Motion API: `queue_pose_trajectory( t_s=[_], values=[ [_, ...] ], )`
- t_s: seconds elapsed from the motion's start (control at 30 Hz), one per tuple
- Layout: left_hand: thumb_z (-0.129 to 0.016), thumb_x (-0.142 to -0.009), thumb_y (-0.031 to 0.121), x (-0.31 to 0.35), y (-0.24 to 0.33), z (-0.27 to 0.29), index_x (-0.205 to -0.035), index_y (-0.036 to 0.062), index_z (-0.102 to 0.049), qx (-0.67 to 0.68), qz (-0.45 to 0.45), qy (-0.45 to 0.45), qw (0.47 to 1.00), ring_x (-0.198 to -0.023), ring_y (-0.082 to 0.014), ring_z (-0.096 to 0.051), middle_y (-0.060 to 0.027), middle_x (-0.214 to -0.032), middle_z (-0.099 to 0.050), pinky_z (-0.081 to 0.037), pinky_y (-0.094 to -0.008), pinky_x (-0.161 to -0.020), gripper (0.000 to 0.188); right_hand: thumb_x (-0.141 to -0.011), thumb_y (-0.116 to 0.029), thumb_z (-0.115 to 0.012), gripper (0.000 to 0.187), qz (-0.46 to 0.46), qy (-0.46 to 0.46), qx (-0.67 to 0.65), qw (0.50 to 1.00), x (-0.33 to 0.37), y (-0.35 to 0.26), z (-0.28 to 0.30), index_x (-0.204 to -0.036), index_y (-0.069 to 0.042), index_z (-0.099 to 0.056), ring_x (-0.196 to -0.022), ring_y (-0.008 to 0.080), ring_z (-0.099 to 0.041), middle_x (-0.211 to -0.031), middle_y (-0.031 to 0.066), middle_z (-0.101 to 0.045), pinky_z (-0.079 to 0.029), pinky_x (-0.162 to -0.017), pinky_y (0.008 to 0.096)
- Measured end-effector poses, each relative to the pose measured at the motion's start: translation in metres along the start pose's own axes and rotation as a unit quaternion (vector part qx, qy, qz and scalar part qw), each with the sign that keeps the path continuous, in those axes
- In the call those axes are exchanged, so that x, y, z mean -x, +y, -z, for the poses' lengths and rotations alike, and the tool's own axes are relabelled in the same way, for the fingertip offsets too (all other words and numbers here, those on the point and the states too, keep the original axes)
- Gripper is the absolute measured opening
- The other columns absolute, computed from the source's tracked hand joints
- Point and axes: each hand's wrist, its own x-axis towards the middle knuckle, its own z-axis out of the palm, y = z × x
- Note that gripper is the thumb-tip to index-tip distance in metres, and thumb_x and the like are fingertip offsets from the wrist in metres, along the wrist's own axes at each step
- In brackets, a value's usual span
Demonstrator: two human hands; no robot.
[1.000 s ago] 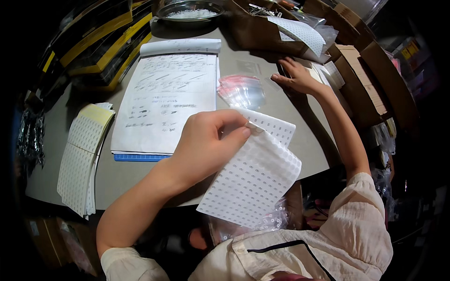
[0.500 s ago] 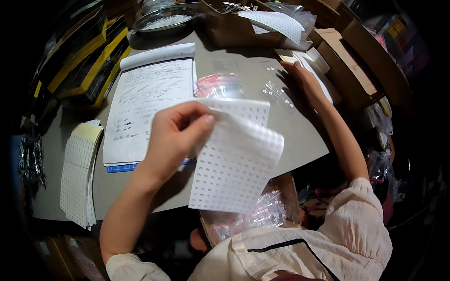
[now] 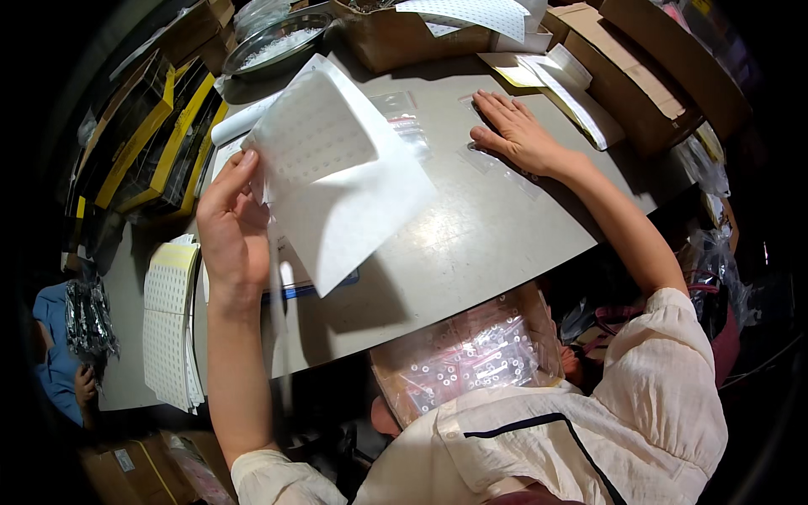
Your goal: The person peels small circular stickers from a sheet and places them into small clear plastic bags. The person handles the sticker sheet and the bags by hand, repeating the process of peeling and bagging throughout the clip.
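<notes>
In my left hand (image 3: 231, 231), thumb and fingers pinch a white sheet of small printed stickers (image 3: 379, 189). The sheet is raised and curled above the table, with much of its blank side showing, and it covers most of a writing pad (image 3: 241, 124). A blurred narrow white strip hangs beside my left wrist. My right hand (image 3: 526, 141) lies flat with fingers stretched out, on or just over small clear bags (image 3: 511, 175) holding white rings. Between the hands is a partly hidden stack of clear zip bags (image 3: 411, 135).
At left stand a stack of sticker sheets (image 3: 165, 307) and black-and-yellow boxes (image 3: 156, 172). A round metal tray (image 3: 278, 55) holds white bits. Cardboard boxes (image 3: 627, 105) line the right. An open box (image 3: 389, 383) of bagged rings sits by my lap. Another person's hand (image 3: 85, 385) shows far left.
My left hand has moved left, turning the sheet from its printed side towards its blank side. My right hand has moved left from the papers by the cardboard box onto the small bags.
</notes>
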Motion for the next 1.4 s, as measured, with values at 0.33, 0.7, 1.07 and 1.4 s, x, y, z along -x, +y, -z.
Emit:
queue_pose_trajectory(
  t_s=[0.33,0.7,1.07,1.4],
  values=[
    [-0.066,-0.097,0.012,-0.004,-0.003,0.007,-0.111,0.0024,-0.069,0.008,-0.031,-0.009,0.999,-0.101,-0.0088,-0.065,-0.0033,-0.107,-0.072,-0.05,-0.0208,-0.09,0.017,-0.104,-0.066,-0.038,0.075,-0.013,0.029,0.047,0.998,0.006,0.003,-0.003,-0.162,-0.019,-0.034,-0.159,0.0325,-0.007,-0.172,0.0123,-0.013,-0.01,-0.128,0.0475],
    [-0.068,-0.095,0.012,-0.005,-0.002,0.008,-0.111,0.004,-0.068,0.015,-0.003,-0.009,1.0,-0.096,-0.0076,-0.067,-0.0023,-0.105,-0.072,-0.052,-0.0181,-0.084,0.018,-0.105,-0.064,-0.037,0.078,-0.003,0.012,0.031,0.999,0.013,-0.004,0.005,-0.161,-0.01,-0.032,-0.157,0.0306,-0.018,-0.167,0.0145,-0.029,-0.007,-0.127,0.0528],
    [-0.063,-0.101,0.015,-0.004,-0.004,0.004,-0.12,-0.001,-0.068,0.018,-0.006,-0.009,1.0,-0.101,-0.0108,-0.066,-0.0048,-0.109,-0.071,-0.052,-0.0238,-0.092,0.026,-0.103,-0.066,-0.039,0.091,0.015,0.073,0.005,0.997,0.035,-0.032,0.0,-0.151,0.011,-0.037,-0.152,0.042,-0.029,-0.159,0.0321,-0.034,-0.022,-0.126,0.0452],
    [-0.065,-0.099,0.016,-0.012,-0.009,0.014,-0.118,0.0016,-0.069,-0.019,-0.029,-0.048,0.998,-0.103,-0.0099,-0.063,-0.003,-0.11,-0.071,-0.047,-0.0266,-0.095,0.024,-0.096,-0.062,-0.057,0.088,0.083,0.097,0.005,0.992,0.136,-0.142,0.016,-0.144,0.011,-0.046,-0.14,0.0447,-0.046,-0.146,0.0337,-0.049,-0.032,-0.12,0.0481]
  ],
)
